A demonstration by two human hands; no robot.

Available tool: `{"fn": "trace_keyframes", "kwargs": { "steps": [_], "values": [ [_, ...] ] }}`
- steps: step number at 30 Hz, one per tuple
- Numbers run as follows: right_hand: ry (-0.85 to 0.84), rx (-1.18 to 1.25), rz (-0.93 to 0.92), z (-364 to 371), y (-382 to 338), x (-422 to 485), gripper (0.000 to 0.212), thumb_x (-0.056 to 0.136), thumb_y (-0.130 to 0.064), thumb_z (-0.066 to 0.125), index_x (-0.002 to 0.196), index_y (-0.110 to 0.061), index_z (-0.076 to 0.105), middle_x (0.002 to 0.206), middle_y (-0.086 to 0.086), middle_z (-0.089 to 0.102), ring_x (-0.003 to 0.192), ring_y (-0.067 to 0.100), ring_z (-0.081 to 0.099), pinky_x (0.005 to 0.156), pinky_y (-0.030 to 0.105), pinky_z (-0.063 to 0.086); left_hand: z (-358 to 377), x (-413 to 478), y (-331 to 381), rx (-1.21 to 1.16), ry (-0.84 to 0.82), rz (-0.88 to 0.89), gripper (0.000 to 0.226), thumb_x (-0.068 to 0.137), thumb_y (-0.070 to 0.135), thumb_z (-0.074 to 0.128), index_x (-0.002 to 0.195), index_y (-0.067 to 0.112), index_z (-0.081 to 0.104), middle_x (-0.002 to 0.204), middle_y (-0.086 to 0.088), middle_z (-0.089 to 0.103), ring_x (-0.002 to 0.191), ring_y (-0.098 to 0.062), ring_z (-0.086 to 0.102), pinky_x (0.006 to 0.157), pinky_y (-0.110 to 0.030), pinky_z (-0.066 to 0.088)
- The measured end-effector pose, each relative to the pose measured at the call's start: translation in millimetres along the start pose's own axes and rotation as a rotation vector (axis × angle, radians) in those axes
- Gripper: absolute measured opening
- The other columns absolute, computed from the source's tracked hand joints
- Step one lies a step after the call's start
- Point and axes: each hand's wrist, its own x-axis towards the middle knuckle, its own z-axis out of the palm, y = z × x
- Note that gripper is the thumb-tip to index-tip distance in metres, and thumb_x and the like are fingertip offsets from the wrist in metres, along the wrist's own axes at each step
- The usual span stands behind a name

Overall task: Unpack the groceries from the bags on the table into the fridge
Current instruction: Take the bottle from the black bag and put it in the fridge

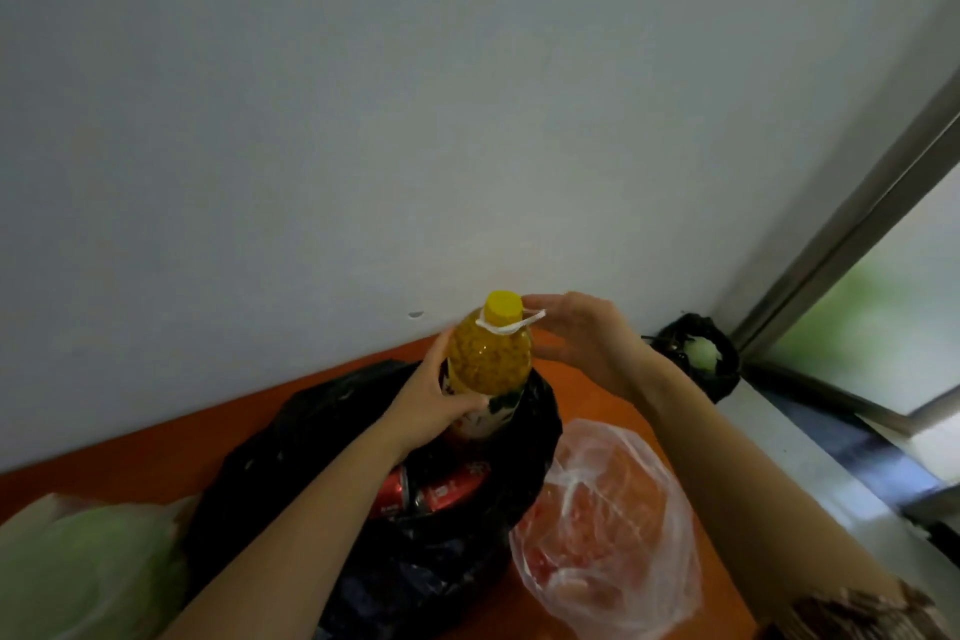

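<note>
A plastic bottle (491,359) with a yellow cap and yellow contents stands upright above an open black bag (322,442) on the orange table (130,473). My left hand (441,400) grips the bottle's body from the left. My right hand (582,343) is at the bottle's neck, fingers pinching a white loop (519,320) tied under the cap. Inside the black bag lie red cans (436,489). A clear bag (608,520) with pinkish-red contents lies to the right of it.
A pale green bag (78,572) sits at the table's left front. A white wall stands close behind the table. To the right are a black-lined bin (701,359) and a window frame (841,244). No fridge is in view.
</note>
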Motion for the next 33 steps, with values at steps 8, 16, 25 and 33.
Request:
{"fn": "trace_keyframes", "kwargs": {
  "steps": [8,16,25,33],
  "values": [
    [0.197,-0.991,-0.262,16.3,-6.2,29.5,0.036,0.078,-0.036,0.075,0.104,-0.011,0.069,0.077,-0.003,0.062,0.07,0.009,0.052,0.059,0.024,0.038,16.6,19.6,-13.4,0.088,0.168,0.023,0.101,0.067,0.023,0.085,0.145,0.032,0.021,0.124,0.017,0.04,0.113,-0.003,0.042,0.084,-0.019,0.04],
    [0.171,-0.925,-0.267,8.9,18.0,37.5,0.052,0.085,-0.035,0.07,0.13,-0.016,0.054,0.117,0.002,0.064,0.104,0.018,0.059,0.078,0.021,0.038,26.7,35.4,-29.4,0.143,0.261,0.077,0.107,0.043,0.046,0.092,0.132,0.041,0.033,0.125,0.013,0.054,0.112,-0.009,0.056,0.089,-0.031,0.052],
    [0.144,-0.955,-0.408,25.0,13.8,24.5,0.048,0.087,-0.033,0.069,0.128,-0.013,0.051,0.117,0.005,0.058,0.104,0.018,0.054,0.084,0.026,0.043,27.9,16.8,-21.6,0.18,0.384,0.142,0.091,0.044,0.048,0.09,0.121,0.045,0.041,0.114,0.014,0.061,0.101,-0.007,0.061,0.08,-0.029,0.054],
    [0.178,-0.847,-0.58,48.9,-51.2,-27.6,0.047,0.083,-0.033,0.074,0.123,-0.015,0.058,0.114,0.003,0.064,0.105,0.018,0.059,0.093,0.036,0.049,17.3,-30.4,37.5,0.131,0.473,0.348,0.087,0.045,0.048,0.09,0.118,0.049,0.043,0.112,0.018,0.062,0.098,-0.002,0.062,0.079,-0.035,0.056]
  ]
}}
